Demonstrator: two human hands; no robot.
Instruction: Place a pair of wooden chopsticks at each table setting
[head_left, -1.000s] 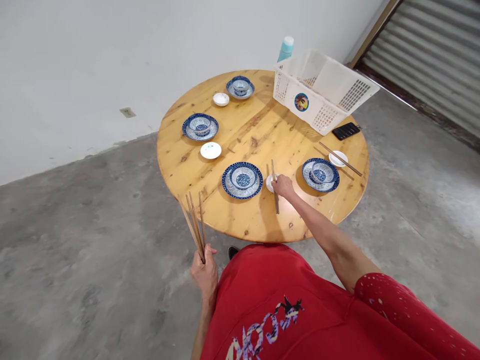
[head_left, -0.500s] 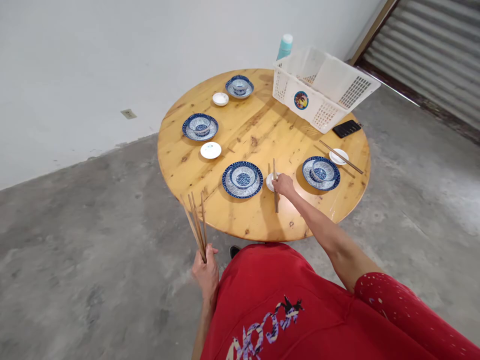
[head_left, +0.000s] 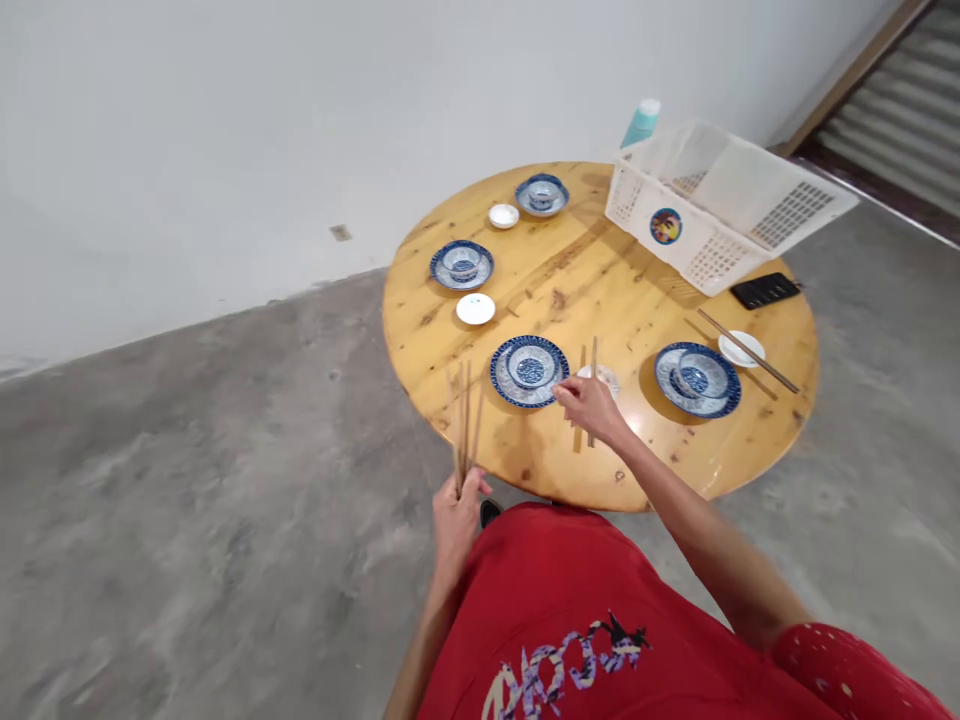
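My left hand is closed around several wooden chopsticks, which point up and fan out beside the near left edge of the table; they are blurred. My right hand is over the near part of the table, its fingers loosely bent and nothing visible between them. Just behind it a pair of chopsticks rests across a small white saucer, partly hidden by the hand. The fingertips are near the right rim of a blue-and-white plate that carries a glass bowl.
On the right are another blue-patterned plate with a bowl, and a saucer with chopsticks across it. Two more plate settings stand farther left. A white plastic basket, a blue bottle and a black phone are at the back right.
My right hand has let go of the chopsticks on the saucer and moved left toward the near plate. The view has shifted, so the table appears farther right.
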